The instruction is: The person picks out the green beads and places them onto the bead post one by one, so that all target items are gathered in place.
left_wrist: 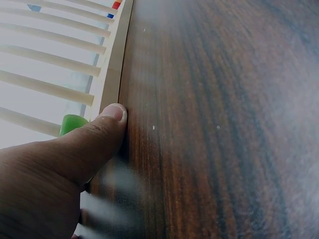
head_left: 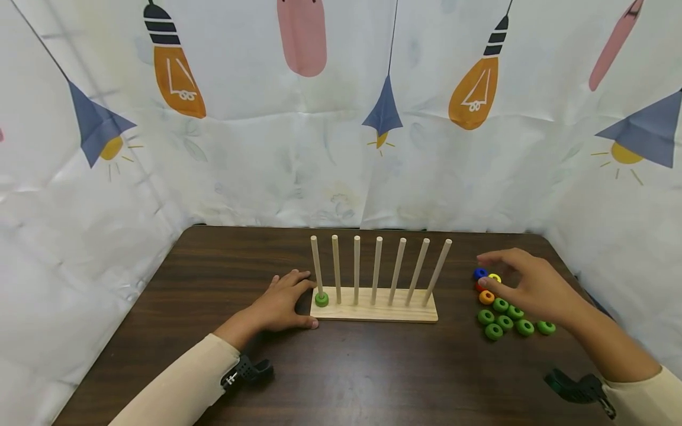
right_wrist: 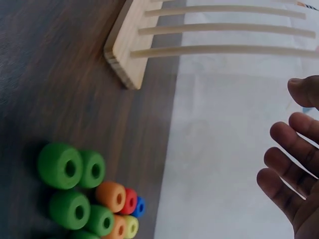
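A wooden peg board (head_left: 373,315) with a row of several upright pegs stands on the table. One green ring (head_left: 321,299) sits at the foot of its leftmost peg. My left hand (head_left: 282,303) holds the board's left end, its thumb (left_wrist: 102,134) against the front edge and its fingers toward the back corner. Over the loose rings at the right hovers my right hand (head_left: 535,287), thumb and fingers apart with nothing between them. Under it lie a blue ring (head_left: 481,273), a yellow ring (head_left: 495,278), an orange ring (head_left: 486,297), a partly hidden red ring (right_wrist: 129,201) and several green rings (head_left: 524,328).
The dark wood-grain table (head_left: 351,378) carries the board and rings. Behind it and along the sides hangs a white printed cloth (head_left: 256,165). A dark strap device (head_left: 247,371) is on the left wrist, another (head_left: 578,387) on the right.
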`<state>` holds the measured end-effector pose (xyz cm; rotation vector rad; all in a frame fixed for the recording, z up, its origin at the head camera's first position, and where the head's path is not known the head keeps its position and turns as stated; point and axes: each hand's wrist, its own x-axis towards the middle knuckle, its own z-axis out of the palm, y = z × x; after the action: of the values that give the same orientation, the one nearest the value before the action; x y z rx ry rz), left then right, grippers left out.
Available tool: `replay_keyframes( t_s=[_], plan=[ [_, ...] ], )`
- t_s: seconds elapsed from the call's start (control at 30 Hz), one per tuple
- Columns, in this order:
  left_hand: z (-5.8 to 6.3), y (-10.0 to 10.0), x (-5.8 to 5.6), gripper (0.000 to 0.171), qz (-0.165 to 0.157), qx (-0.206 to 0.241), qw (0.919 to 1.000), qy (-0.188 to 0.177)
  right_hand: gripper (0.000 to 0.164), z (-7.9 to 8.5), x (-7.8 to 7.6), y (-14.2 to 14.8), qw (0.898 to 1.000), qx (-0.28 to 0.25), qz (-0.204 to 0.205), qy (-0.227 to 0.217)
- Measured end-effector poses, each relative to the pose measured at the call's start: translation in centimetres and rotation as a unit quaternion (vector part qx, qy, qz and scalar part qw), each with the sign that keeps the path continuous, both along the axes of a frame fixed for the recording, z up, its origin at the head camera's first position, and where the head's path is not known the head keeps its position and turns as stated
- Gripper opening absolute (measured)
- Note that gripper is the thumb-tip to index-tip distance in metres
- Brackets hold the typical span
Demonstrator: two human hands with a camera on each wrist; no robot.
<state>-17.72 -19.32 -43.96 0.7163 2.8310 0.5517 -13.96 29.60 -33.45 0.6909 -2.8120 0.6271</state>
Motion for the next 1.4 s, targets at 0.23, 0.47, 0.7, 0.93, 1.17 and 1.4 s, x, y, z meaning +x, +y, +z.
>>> replay_keyframes(
  t_s=[0.23, 0.47, 0.7, 0.93, 1.17, 1.4],
  plan=[
    [0.2, 0.2, 0.0, 0.083, 0.004, -0.001, 1.0, -0.003, 0.041, -1.2, 0.4, 1.3, 1.0, 0.002, -0.014, 0.008],
    [0.2, 0.2, 0.1, 0.083, 0.004, -0.001, 1.0, -0.002, 0.042, -2.5, 0.8, 2.5, 1.0, -0.003, -0.028, 0.012],
    [0.2, 0.2, 0.1, 0.083, 0.005, 0.003, 1.0, -0.002, 0.046, -3.7, 1.3, 3.8, 0.999, -0.004, -0.051, -0.004],
    [0.0, 0.1, 0.1, 0.083, 0.005, 0.0, 1.0, -0.001, 0.045, -4.9, 2.0, 5.5, 0.997, -0.012, -0.075, -0.032],
    [0.1, 0.1, 0.1, 0.083, 0.004, 0.002, 1.0, -0.003, 0.05, -5.8, 2.3, 7.0, 0.99, -0.016, -0.11, -0.085],
    [0.0, 0.1, 0.0, 0.083, 0.003, 0.0, 1.0, -0.002, 0.054, -6.5, 2.5, 8.4, 0.987, -0.014, -0.121, -0.1]
  ],
)
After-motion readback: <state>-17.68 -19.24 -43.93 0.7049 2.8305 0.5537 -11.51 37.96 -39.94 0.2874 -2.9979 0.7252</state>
